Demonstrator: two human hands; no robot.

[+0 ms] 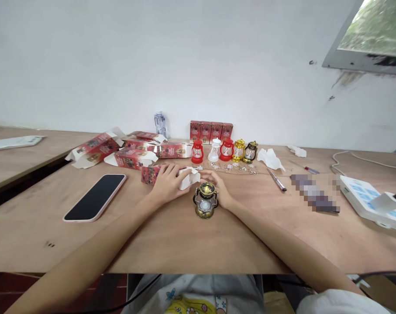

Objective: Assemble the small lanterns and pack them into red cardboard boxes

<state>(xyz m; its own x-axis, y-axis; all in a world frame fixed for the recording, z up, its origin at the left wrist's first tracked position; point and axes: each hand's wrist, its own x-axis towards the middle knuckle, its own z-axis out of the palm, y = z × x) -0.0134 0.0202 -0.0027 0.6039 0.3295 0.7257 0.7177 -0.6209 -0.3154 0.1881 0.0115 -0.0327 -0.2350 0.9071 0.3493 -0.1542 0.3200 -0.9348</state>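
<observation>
Black-and-gold lantern (206, 205) standing up, person's right hand (222, 188) by its right side, can't tell if gripping, left hand (167, 182) clamped on red box (188, 180) behind lantern's left side, box lying long left to right, open white end pointing right, small lanterns (227, 151) farther behind

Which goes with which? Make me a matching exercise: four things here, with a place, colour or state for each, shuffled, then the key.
Things:
1. Phone
2. Bottle
3. Left hand
4. Nearest lantern

Matches:
A. On a box
B. Dark gold
C. Lying flat, dark face up
D. Standing near the wall

Pairs: 1-C, 2-D, 3-A, 4-B
</observation>
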